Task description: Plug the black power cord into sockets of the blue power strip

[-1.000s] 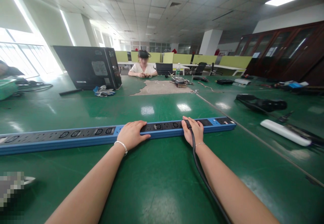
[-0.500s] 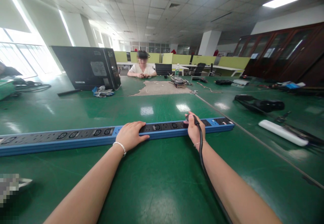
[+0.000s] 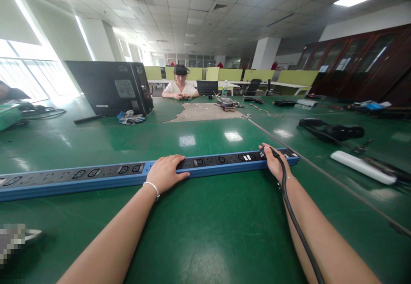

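A long blue power strip (image 3: 105, 180) with black sockets lies across the green table (image 3: 205, 220). My left hand (image 3: 166, 173) rests over its middle, fingers on the far side and thumb along the near edge, gripping it. Near the strip's right end, my right hand (image 3: 271, 160) is closed on a black plug, mostly hidden by the fingers, held at the sockets. From it a thick black cable (image 3: 293, 217) runs down along my right forearm. Whether the plug sits in a socket cannot be made out.
A black computer case (image 3: 109, 88) stands at the back left, with gloves (image 3: 131, 117) beside it. A person (image 3: 180, 88) sits across the table. To the right lie a white bar (image 3: 362, 167) and a black tool (image 3: 332, 131). A blurred object is at the lower left.
My right hand has moved right along the strip with the plug and cable, uncovering sockets and white labels. My left hand has stayed in place.
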Demonstrator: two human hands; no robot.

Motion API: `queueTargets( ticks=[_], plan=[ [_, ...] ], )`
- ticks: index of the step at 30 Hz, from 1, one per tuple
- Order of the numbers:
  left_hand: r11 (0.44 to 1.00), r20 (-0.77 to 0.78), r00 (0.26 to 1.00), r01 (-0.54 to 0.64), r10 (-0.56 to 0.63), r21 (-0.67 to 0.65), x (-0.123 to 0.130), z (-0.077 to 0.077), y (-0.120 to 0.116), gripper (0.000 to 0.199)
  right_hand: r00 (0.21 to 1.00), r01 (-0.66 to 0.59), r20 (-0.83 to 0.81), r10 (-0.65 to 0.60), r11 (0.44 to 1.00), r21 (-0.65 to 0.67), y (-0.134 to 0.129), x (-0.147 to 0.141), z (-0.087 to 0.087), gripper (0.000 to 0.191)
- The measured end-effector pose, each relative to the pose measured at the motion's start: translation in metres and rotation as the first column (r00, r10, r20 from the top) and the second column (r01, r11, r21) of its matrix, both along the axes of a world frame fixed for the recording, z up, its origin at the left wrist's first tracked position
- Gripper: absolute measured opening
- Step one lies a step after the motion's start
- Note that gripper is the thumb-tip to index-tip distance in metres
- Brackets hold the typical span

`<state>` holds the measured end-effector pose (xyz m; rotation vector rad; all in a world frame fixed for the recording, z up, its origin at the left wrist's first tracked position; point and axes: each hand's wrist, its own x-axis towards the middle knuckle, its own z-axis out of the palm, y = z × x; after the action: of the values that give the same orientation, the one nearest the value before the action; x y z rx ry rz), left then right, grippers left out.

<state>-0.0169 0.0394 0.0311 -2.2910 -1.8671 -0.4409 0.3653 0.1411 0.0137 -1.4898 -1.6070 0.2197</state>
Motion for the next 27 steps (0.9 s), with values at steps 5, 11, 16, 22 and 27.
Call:
queueTargets(
  ticks=[5, 11, 16, 22, 27],
  plan=[
    [1.0, -0.001, 1.0, 0.001, -0.001, 0.01, 0.0, -0.001, 0.0, 0.058, 0.998, -0.018, 0.062, 0.022, 0.998, -0.066, 0.005, 0.006, -0.002, 0.05],
    [1.0, 0.001, 1.0, 0.001, -0.001, 0.007, -0.001, -0.001, 0.001, 0.059, 0.995, -0.052, 0.078, 0.059, 0.995, -0.086, 0.01, 0.013, -0.006, 0.05],
    [1.0, 0.001, 1.0, -0.004, 0.004, 0.002, 0.0, -0.001, 0.001, 0.059, 0.995, -0.051, 0.077, 0.06, 0.993, -0.109, 0.012, 0.013, -0.006, 0.048],
    [1.0, 0.014, 1.0, -0.001, 0.002, -0.015, 0.001, 0.001, 0.0, 0.058, 0.997, -0.022, 0.074, 0.028, 0.997, -0.077, 0.014, 0.015, -0.009, 0.045],
    [1.0, 0.018, 1.0, -0.012, 0.012, -0.026, 0.001, 0.002, 0.0, 0.057, 0.991, -0.031, 0.124, 0.044, 0.994, -0.106, 0.013, 0.016, -0.006, 0.044]
  ],
)
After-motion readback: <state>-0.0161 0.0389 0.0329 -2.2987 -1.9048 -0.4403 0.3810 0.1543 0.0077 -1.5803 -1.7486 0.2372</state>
